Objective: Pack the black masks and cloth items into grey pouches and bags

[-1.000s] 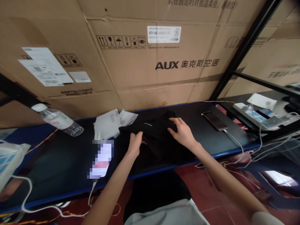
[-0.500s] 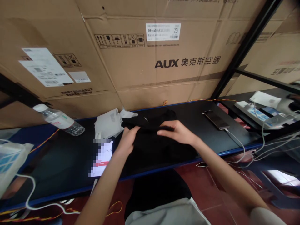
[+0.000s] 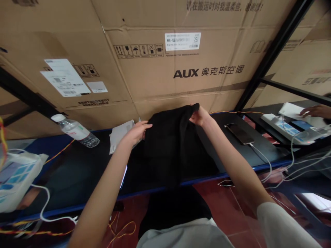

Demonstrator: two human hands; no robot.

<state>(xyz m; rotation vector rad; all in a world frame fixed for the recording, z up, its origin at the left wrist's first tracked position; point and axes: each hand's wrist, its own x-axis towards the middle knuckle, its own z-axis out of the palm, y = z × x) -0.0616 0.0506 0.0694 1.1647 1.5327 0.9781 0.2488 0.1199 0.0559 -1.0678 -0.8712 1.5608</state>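
A black garment [image 3: 165,137] hangs raised in front of me, its lower part draping down onto the black shelf [image 3: 69,172]. My right hand [image 3: 199,116] is closed on its upper right corner, with the fingers partly behind the fabric. At the upper left edge, my left hand [image 3: 138,132] grips the garment, its fingertips at the fabric's border. White paper sheets [image 3: 120,134] lie partly behind my left hand. Beside my left forearm, a thin lit edge of a phone [image 3: 123,177] shows; the rest is covered.
Behind the shelf stands a large cardboard box [image 3: 155,79]. A water bottle [image 3: 77,132] lies tilted at the left, near a white-and-blue device [image 3: 19,182]. At the right are a charging phone [image 3: 239,133], white cables, a black frame post [image 3: 258,74] and another person's hand [image 3: 314,111].
Both hands have lifted the garment and spread it upward, with the right hand moving up and away. The lit phone is now mostly covered. Another person's hand has appeared at the right.
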